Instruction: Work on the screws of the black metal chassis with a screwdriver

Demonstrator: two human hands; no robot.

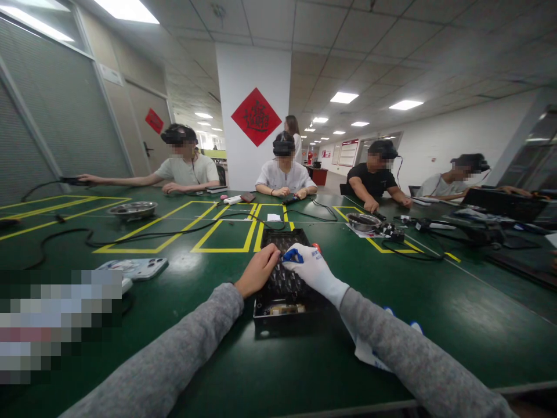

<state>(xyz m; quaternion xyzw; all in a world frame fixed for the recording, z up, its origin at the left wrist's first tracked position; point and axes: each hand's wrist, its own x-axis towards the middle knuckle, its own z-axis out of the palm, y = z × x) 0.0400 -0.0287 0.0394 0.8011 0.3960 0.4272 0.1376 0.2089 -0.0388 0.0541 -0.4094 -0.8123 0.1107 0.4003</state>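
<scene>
A black open case [259,313] lies in front of me, with rows of small dark, shiny parts [285,284] in its main section. In its near compartment sits a yellowish, clear-looking piece [287,309]. My bare left hand [260,270] is closed over the left side of the case, fingertips pinched together. Opposite it, my right hand [314,273] wears a white glove with blue fingertips, thumb and fingers also closed in a pinch. Whatever either hand grips is too small or hidden to make out. Something orange-red [317,248] shows just behind the right hand.
A white and blue glove [372,354] lies under my right forearm. To the left rests a phone [148,268]. Metal bowls [133,210] [363,220] and black cables [174,232] lie farther off on the green table [209,360]. Several people with headsets sit across from me.
</scene>
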